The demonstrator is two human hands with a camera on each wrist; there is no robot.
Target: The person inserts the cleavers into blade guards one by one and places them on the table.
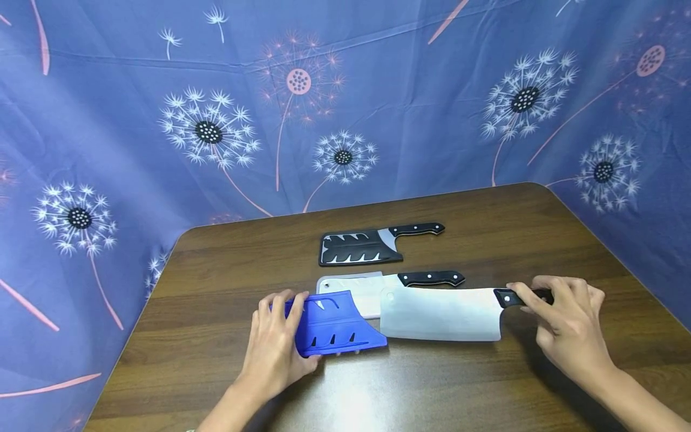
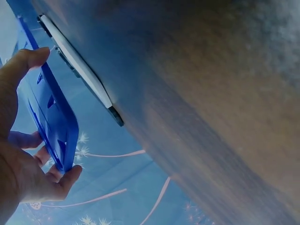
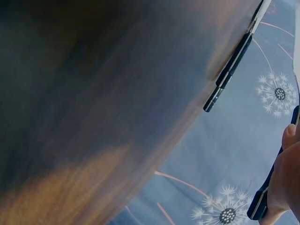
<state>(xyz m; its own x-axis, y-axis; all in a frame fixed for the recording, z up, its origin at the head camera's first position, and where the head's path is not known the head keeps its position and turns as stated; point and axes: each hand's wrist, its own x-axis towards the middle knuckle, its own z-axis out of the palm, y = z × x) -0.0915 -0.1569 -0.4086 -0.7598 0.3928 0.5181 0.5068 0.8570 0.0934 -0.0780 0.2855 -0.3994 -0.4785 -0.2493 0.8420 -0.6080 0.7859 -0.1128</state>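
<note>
In the head view my left hand [image 1: 273, 345] grips a blue blade sheath [image 1: 337, 324] by its left end, thumb at the lower edge and fingers over the top. The left wrist view shows the sheath [image 2: 58, 110] raised off the table. My right hand [image 1: 572, 321] holds a bare cleaver [image 1: 439, 313] by its black riveted handle, its blade pointing left. The blade's square end lies close to the sheath's right side. Behind them lies a second cleaver in a whitish sheath [image 1: 345, 291], partly hidden by the blue sheath and the held blade.
Farther back on the brown wooden table [image 1: 237, 270] lies another cleaver in a black sheath [image 1: 358, 247], its handle toward the right. A blue cloth [image 1: 410, 108] with a dandelion print hangs behind and beside the table.
</note>
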